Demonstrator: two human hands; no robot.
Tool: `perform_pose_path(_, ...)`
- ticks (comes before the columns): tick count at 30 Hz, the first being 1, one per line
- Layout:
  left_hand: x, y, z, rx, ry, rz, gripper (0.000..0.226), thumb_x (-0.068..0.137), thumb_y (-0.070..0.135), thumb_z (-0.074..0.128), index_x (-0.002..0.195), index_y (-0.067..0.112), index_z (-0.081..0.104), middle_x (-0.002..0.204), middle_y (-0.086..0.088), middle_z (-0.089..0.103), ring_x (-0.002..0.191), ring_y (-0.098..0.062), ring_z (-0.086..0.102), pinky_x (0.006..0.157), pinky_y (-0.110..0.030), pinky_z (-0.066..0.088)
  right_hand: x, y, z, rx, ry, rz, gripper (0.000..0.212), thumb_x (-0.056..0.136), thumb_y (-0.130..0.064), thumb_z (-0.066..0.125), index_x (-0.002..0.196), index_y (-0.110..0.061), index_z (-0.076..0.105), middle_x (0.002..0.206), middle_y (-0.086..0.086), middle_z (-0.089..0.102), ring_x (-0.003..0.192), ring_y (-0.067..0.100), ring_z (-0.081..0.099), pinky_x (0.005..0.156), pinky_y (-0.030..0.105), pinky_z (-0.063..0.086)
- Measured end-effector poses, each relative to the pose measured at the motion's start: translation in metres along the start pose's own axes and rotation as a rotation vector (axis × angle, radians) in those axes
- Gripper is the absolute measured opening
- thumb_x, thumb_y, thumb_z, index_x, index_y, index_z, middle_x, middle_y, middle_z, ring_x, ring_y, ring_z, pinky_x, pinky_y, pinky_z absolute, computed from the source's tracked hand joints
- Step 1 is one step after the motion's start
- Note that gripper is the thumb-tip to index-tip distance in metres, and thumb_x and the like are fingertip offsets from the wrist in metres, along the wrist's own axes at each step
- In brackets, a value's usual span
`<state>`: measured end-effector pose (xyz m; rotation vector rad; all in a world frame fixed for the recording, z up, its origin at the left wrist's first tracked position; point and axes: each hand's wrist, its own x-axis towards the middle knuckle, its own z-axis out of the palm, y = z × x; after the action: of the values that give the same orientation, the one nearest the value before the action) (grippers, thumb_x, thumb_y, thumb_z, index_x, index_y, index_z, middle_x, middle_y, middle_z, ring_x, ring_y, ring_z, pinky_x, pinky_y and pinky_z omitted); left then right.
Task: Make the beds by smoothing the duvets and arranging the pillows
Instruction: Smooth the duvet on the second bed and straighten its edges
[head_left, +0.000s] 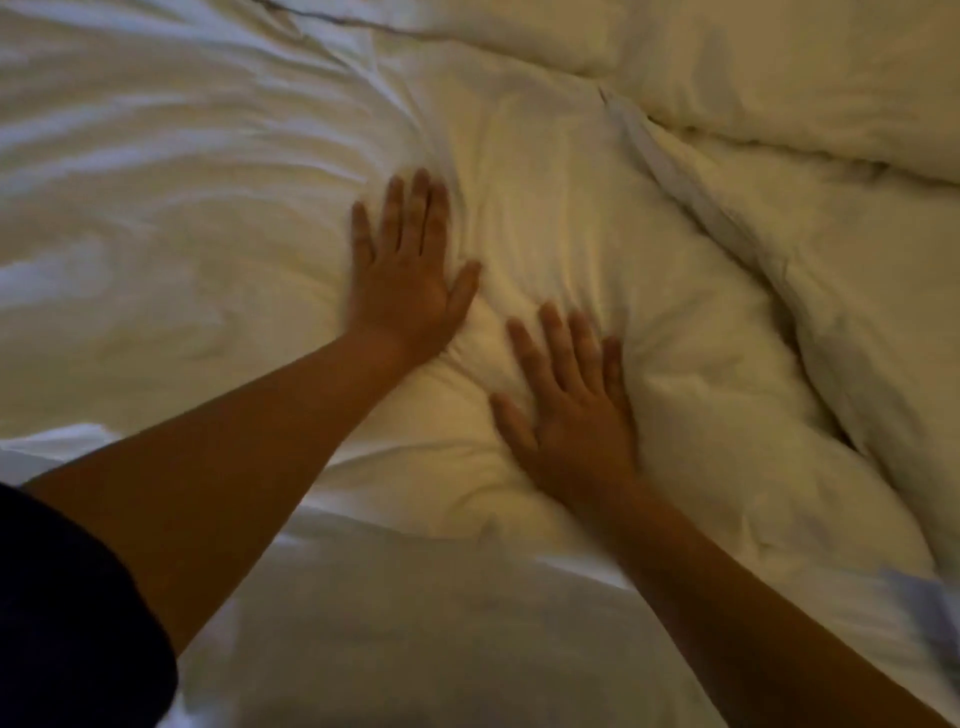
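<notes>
Left hand (402, 280) and right hand (574, 410) pressing flat, fingers spread, gripping nothing, on wrinkled duvet (545, 234) at centre; pillows (779, 67) lying far right; advise sweeping palms outward, chasing creases toward edges.

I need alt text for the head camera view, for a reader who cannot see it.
Two bare hands, the left hand and the right hand, press flat with straight fingers on a wrinkled white duvet. A white pillow lies at the upper right, and a dark sleeve shows at the lower left.
</notes>
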<state>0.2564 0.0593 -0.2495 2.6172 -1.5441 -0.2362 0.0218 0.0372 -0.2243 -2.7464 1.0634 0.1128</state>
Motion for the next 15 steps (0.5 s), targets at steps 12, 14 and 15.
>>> perform_pose_path(12,-0.162,0.075,0.015,0.025,-0.023,-0.087,0.073,0.102,0.061,0.029,0.165,0.030,0.008,0.173,0.000,0.006,0.159,-0.030,0.003,0.125,-0.059,0.001,-0.059,0.032,0.019,0.003,0.002,0.182,0.079,0.102,-0.070,0.032,0.167,-0.036,0.003,0.176,-0.001,-0.005,0.161,0.030,-0.008,0.127,0.059,-0.002)
perform_pose_path(14,-0.174,0.021,0.014,0.088,-0.022,-0.232,0.079,0.100,0.069,0.024,0.164,0.032,-0.001,0.173,0.000,-0.001,0.159,-0.032,0.001,0.124,-0.059,-0.003,-0.081,0.084,0.008,-0.041,-0.012,0.236,0.091,0.095,-0.081,0.037,0.167,-0.038,0.002,0.176,-0.001,-0.005,0.162,0.029,-0.006,0.129,0.057,0.003)
perform_pose_path(15,-0.176,-0.004,0.012,0.089,-0.031,-0.317,0.081,0.099,0.071,0.022,0.164,0.032,-0.003,0.173,-0.002,-0.002,0.158,-0.033,0.001,0.124,-0.060,-0.002,-0.088,0.108,0.003,-0.062,-0.022,0.305,0.095,0.093,-0.083,0.037,0.167,-0.036,0.001,0.176,0.000,-0.004,0.162,0.029,-0.004,0.129,0.057,0.006)
